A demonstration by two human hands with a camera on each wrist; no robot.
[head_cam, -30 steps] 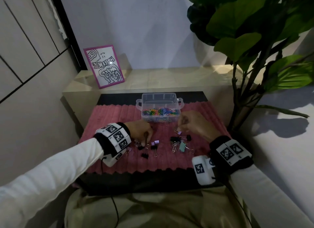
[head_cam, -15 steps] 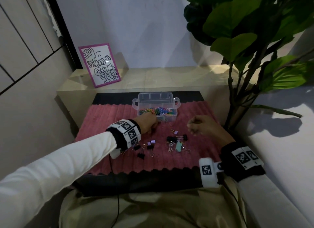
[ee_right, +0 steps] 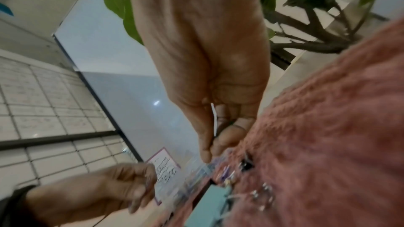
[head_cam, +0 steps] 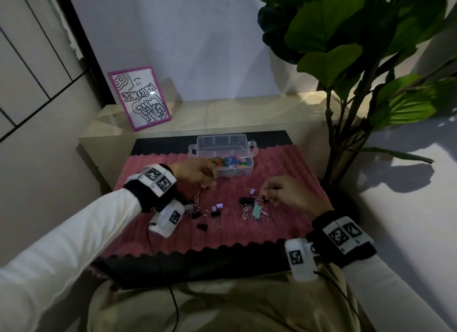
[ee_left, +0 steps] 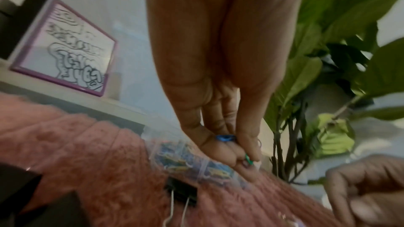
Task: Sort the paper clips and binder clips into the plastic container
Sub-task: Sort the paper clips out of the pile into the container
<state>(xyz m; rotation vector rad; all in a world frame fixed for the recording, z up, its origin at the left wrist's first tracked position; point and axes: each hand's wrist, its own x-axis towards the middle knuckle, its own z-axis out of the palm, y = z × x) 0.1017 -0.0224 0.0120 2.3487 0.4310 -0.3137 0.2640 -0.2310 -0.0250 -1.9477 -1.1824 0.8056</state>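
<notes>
Several binder clips (head_cam: 247,202) strewn on pink mat (head_cam: 284,223) before plastic container (head_cam: 223,146). Left hand (head_cam: 193,172) pinched coloured paper clips (ee_left: 248,159); right hand (head_cam: 284,190) curled, contents indiscernible. Judged light, springy, slippery; best pinched by wire loops.

A pink ribbed mat (head_cam: 153,235) fills the middle of the head view, lying on a dark surface (head_cam: 197,265) whose edge shows along the mat's near side. Behind it, toward the upper left, a drawing in a purple frame (head_cam: 139,97) leans against the pale wall on a beige ledge (head_cam: 235,114). A large-leaved green plant (head_cam: 346,42) fills the upper right, its stems dropping down beside the mat's right edge.
</notes>
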